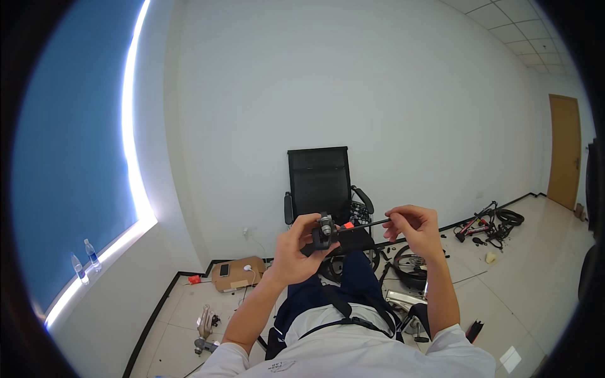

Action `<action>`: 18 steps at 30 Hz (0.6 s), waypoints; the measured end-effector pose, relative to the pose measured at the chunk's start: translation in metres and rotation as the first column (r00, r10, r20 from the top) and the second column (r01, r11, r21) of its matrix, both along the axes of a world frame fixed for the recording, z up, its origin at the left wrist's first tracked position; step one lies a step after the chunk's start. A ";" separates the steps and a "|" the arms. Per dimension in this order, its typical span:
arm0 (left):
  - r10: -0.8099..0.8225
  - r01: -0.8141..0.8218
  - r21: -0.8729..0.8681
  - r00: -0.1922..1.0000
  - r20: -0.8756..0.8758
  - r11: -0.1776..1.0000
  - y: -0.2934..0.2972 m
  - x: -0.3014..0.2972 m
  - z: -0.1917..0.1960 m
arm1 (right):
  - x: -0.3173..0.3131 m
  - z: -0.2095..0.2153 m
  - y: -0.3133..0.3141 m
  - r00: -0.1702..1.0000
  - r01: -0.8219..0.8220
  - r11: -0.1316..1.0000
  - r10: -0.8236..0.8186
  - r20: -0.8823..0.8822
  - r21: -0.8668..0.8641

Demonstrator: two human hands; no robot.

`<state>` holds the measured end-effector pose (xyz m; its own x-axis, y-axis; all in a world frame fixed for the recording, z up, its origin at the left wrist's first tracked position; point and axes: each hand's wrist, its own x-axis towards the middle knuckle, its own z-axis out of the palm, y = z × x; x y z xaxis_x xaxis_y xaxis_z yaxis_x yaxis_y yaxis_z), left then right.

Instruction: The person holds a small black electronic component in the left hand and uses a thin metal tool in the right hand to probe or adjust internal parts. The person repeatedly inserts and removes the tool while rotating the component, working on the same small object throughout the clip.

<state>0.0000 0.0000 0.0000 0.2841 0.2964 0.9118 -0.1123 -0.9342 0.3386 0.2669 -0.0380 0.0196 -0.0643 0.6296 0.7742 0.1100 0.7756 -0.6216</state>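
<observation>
Centre of frame, both hands raised in front of the chest. Left hand [296,249] curled tight around a small black-and-silver bike part [324,230], fingers wrapped over its dark body, silver cylindrical end poking up above the thumb. An orange tab [348,225] sits just right of that part, at the start of a thin black rod [368,222] running rightward and slightly up. Right hand [413,227] pinches the rod's far end between thumb and fingertips, other fingers loosely bent; nothing else in it. Hands apart, joined only by the rod.

Behind them, mid-frame, a black mesh office chair [319,183] against the white wall. Bike wheel [413,264] on the floor below the right hand. Right of centre, a pile of bike parts [488,227] on the tiles. Lower left, a flattened cardboard box [238,274] with a phone on it. Far left, two water bottles [85,258] on the window sill. Brown door [564,151] at right edge.
</observation>
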 end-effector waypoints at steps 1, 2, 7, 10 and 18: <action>-0.005 0.005 -0.008 1.000 0.007 1.000 0.001 0.000 0.001 | -0.001 0.000 0.000 1.000 0.001 0.999 -0.001 0.005 0.036; -0.011 0.011 -0.016 1.000 0.014 1.000 0.002 0.000 0.002 | -0.002 -0.001 0.001 1.000 0.001 0.997 -0.002 0.010 0.071; -0.076 0.079 -0.126 0.997 0.027 0.989 0.006 -0.001 0.007 | -0.010 0.003 -0.003 0.999 0.015 0.989 -0.007 -0.052 0.148; -0.185 0.203 -0.244 0.978 0.096 0.948 0.004 -0.002 0.008 | -0.012 0.003 -0.006 0.997 0.060 0.985 -0.052 -0.054 0.161; -0.350 0.405 -0.513 0.914 0.207 0.757 -0.004 -0.010 0.023 | -0.002 0.001 -0.003 0.939 0.147 0.763 -0.307 0.154 0.629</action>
